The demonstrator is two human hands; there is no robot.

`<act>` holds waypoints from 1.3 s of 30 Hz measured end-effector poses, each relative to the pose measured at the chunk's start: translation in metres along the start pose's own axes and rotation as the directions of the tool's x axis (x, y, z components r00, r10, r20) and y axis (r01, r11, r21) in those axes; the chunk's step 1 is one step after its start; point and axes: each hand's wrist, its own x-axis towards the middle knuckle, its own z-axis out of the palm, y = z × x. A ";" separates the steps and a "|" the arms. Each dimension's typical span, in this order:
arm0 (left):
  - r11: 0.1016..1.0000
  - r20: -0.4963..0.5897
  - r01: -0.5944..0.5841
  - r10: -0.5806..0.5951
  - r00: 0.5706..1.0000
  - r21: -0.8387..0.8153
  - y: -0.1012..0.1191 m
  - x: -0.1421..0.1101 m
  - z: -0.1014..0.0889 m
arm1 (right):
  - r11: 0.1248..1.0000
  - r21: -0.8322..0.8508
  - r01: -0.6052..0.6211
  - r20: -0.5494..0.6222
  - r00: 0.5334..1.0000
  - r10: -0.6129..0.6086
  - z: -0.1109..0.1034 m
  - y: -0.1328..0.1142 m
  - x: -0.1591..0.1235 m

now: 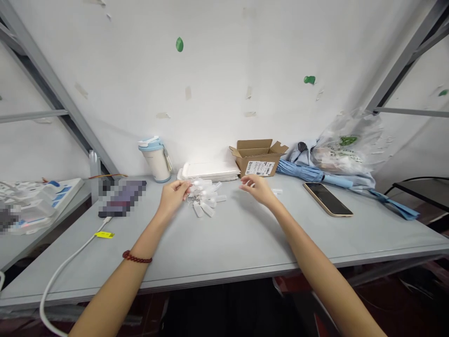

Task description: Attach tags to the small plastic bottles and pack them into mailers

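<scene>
My left hand (174, 195) is pinched closed at the left edge of a bunch of clear plastic tags (206, 199). The narrow, translucent tags fan out over the grey table, with small metal bits showing among them. To the right, my right hand (257, 187) hovers apart from the bunch, fingers loosely curved and spread, nothing visible in them. Just beyond its wrist lies a small clear plastic piece (277, 191). Behind the bunch is a stack of white flat sheets or envelopes (210, 170), and behind my right hand stands an open cardboard box (257, 161).
A lidded cup (156, 161) stands at the back left, near a blurred dark device (122, 199) with a white cable (66, 264). On the right lie a phone (328, 200), a folded blue umbrella (305, 172) and a plastic bag (351, 147). Grey metal frames flank the table (217, 252).
</scene>
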 end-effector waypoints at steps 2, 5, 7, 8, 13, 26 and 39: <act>1.000 -0.053 0.019 -0.019 0.998 0.009 -0.001 0.004 -0.007 | 0.966 -0.254 -0.049 -0.047 0.998 0.039 -0.015 0.019 0.004; 0.998 -0.049 0.055 -0.053 0.997 0.041 -0.003 0.005 -0.011 | 0.875 -0.469 -0.123 -0.052 0.992 0.112 -0.030 0.039 0.004; 0.994 -0.020 0.087 -0.086 0.996 0.061 -0.004 0.004 -0.010 | 0.835 -0.527 -0.161 -0.019 0.984 0.178 -0.035 0.045 0.003; 0.993 -0.011 0.098 -0.098 0.995 0.065 -0.004 0.004 -0.008 | 0.823 -0.541 -0.172 -0.002 0.979 0.203 -0.036 0.046 0.003; 0.994 -0.058 0.099 -0.097 0.994 0.038 -0.002 0.002 -0.001 | 0.803 -0.568 -0.182 0.045 0.967 0.251 -0.032 0.048 0.001; 0.999 -0.073 0.029 -0.027 0.997 0.028 -0.009 0.001 0.003 | 0.812 -0.552 -0.192 0.072 0.958 0.276 -0.018 0.050 0.003; 0.989 0.045 -0.114 0.110 0.993 0.096 -0.007 -0.007 0.013 | 0.989 0.109 -0.100 -0.010 0.995 0.101 -0.007 0.016 0.002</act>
